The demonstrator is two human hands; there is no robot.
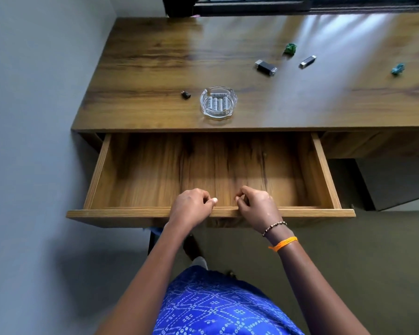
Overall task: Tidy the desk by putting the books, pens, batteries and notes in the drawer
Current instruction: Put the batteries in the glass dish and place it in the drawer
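Up at the far edge, a dark window frame (300, 6) runs along the back, throwing pale streaks of light across the wood. Over on the right, two small dark sticks with metal ends, both lying flat and apart: the larger stick (266, 67) angled nearer, the slimmer stick (307, 61) just beyond it. At the left, a tiny black plug-like piece (185, 95) sits just beside a clear glass dish (231, 102). A grey wall (34, 117) fills the left side; below, dull flooring (373, 250).
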